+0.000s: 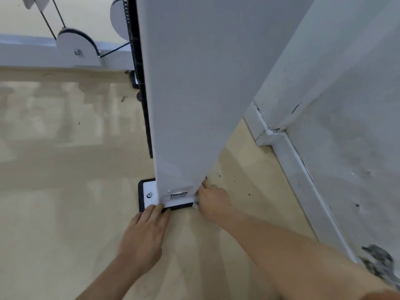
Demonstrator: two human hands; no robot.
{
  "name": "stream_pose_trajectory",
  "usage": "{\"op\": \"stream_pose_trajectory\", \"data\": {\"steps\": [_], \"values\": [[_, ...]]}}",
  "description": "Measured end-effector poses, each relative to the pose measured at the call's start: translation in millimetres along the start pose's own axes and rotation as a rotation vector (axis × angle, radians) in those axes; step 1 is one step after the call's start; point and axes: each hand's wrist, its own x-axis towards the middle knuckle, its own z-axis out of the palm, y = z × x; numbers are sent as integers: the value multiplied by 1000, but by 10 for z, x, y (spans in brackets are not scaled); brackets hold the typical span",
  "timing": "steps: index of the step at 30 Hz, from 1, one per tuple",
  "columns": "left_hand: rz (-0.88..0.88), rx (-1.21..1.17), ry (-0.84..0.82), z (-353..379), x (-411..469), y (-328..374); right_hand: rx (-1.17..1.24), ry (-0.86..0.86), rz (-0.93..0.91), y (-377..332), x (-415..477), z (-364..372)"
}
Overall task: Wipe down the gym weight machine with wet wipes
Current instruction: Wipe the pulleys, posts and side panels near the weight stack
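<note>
Head view looks steeply down the white upright column [194,94] of the weight machine, which fills the centre of the frame and meets the beige floor [65,191] just below the middle. At its foot sits a white base plate [151,188] with a black rubber edge and a single bolt [149,195], and a small label [178,195] is stuck low on the column face. The left hand [144,230] lies flat at the lower centre, its fingers straight and relaxed, gripping nothing, with the fingertips [159,207] touching the front edge of the base plate. The right hand [214,202] reaches in from the lower right and is pressed against the bottom right corner of the column, its fingers curled round the edge there. A small pale crumple of the wet wipe [196,202] shows at the thumb side of this hand, pinched between the hand and the column corner, just above the floor; most of the wipe is hidden under the hand. A black strip [140,83] runs down the left edge of the column. In the upper left a white pulley [75,48] with dark cables [58,16] sits on a low frame bar [26,53]. A scuffed white wall [346,105] with a skirting board [303,180] runs down the right side, and a grey-and-black patterned patch [378,263] in the lower right is too unclear to identify
</note>
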Motion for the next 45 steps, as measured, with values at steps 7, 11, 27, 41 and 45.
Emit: {"op": "stream_pose_trajectory", "data": {"steps": [7,11,27,41,45], "values": [[-59,-34,-44,27,3,58,-27,-85,-64,-78,-459,139],[-99,-46,-80,-17,-42,30,-63,-33,-49,67,-215,-34],[-690,-1634,-60,-1041,-468,-147,1812,-585,479,-1167,-548,-652],[-1029,-1739,554,-3617,-1155,237,1123,-433,-332,-1876,-1763,-3094],[-1102,-2054,707,-4542,-1440,711,1285,-582,-282,-1846,-2267,-3947]]}}
